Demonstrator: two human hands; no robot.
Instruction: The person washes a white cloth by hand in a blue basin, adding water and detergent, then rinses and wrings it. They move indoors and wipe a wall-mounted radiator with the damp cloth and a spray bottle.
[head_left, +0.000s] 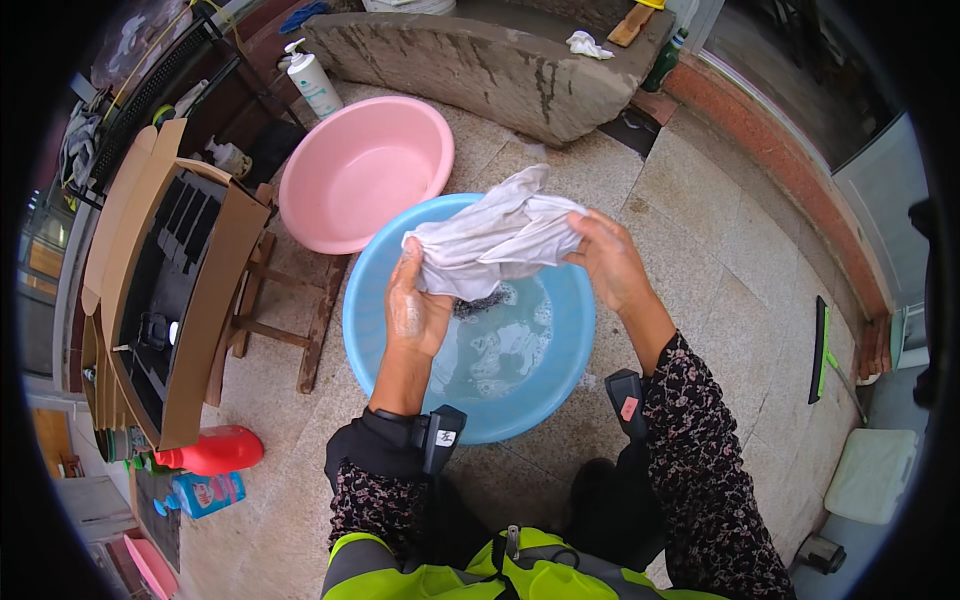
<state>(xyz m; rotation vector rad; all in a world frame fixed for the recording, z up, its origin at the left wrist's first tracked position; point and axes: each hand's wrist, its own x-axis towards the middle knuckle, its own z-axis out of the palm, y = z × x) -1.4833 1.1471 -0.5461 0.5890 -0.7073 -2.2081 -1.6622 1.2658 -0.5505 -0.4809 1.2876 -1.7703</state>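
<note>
A wet, whitish cloth (495, 240) is stretched between my two hands above a light blue plastic basin (367, 315). My left hand (415, 307) grips its left end, with suds on the thumb side. The right end is pinched by my right hand (609, 259). Cloudy, sudsy water (487, 352) stands in the basin. Something dark (480, 304) shows in the water just below the cloth, partly hidden by it; I cannot tell what it is. Both wrists carry black strapped-on devices.
An empty pink basin (367, 172) touches the blue one. Behind stand a white pump bottle (311, 81) and a stone trough (487, 67). To the left, an open cardboard box (214, 255) rests on a wooden stand (319, 330), near a red bottle (221, 450) and a blue bottle (206, 495). A green-edged squeegee (821, 352) lies right.
</note>
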